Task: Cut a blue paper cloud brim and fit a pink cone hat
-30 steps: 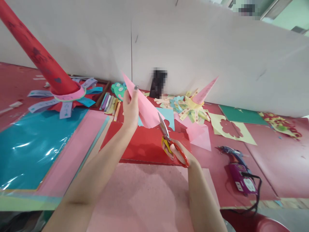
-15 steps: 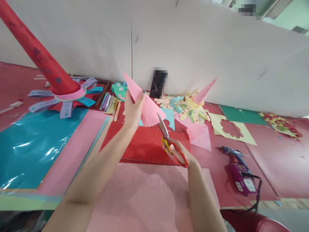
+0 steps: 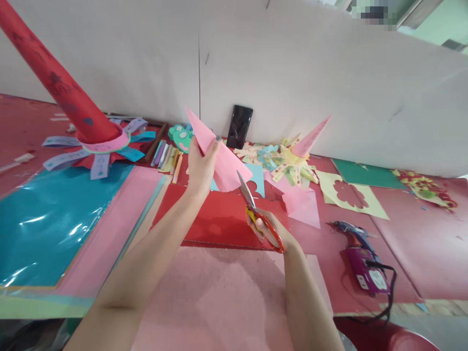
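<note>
My left hand (image 3: pixel 201 168) is closed round a pink paper cone (image 3: pixel 228 168), holding it tilted with its point up to the left. My right hand (image 3: pixel 268 226) grips scissors (image 3: pixel 248 192) with red and yellow handles. Their blades point up at the cone's wide lower edge; whether they touch the paper I cannot tell. Beneath both hands lies a red sheet or board (image 3: pixel 215 219). A cut blue paper (image 3: pixel 259 178) and a folded pink paper (image 3: pixel 303 204) are close to the scissors.
A tall red paper cone (image 3: pixel 69 87) with paper strips stands left, behind a glossy blue pack (image 3: pixel 47 219). A phone (image 3: pixel 240 126) leans on the wall. A small pink cone (image 3: pixel 312 136) stands at the back right. A glue gun (image 3: pixel 354 231) and purple box (image 3: pixel 365 273) lie right.
Very little differs. The scissors have shifted slightly at the cone's lower edge, and my right hand's grip on the handles has moved a touch. My left hand and the cone stay almost still.
</note>
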`<state>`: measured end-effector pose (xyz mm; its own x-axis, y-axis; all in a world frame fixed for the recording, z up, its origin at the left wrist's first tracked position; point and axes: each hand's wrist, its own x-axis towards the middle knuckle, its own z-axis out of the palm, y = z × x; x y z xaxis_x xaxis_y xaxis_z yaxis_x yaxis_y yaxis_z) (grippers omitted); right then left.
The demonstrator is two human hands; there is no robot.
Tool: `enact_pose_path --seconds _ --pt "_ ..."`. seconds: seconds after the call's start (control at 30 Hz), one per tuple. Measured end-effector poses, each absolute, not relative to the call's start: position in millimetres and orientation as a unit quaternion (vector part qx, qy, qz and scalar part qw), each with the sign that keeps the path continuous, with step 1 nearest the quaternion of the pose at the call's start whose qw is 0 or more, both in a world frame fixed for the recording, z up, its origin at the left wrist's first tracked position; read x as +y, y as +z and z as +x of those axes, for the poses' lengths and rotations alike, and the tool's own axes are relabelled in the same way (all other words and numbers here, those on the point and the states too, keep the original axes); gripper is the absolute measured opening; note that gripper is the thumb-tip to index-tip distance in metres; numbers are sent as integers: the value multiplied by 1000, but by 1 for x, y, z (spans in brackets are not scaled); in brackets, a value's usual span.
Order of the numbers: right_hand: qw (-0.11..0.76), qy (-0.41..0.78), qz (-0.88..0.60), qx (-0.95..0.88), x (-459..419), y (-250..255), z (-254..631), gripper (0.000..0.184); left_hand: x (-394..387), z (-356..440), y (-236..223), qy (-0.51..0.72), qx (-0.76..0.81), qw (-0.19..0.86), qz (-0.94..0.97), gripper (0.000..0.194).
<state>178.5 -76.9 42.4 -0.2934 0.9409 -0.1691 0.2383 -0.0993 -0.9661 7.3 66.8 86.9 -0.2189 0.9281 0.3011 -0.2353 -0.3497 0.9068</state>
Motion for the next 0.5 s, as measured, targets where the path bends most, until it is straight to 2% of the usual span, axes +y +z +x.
enact_pose_path --seconds 0.5 --pt "315 528 -508 -603 -77 46 176 59 66 7 89 683 374 422 464 27"
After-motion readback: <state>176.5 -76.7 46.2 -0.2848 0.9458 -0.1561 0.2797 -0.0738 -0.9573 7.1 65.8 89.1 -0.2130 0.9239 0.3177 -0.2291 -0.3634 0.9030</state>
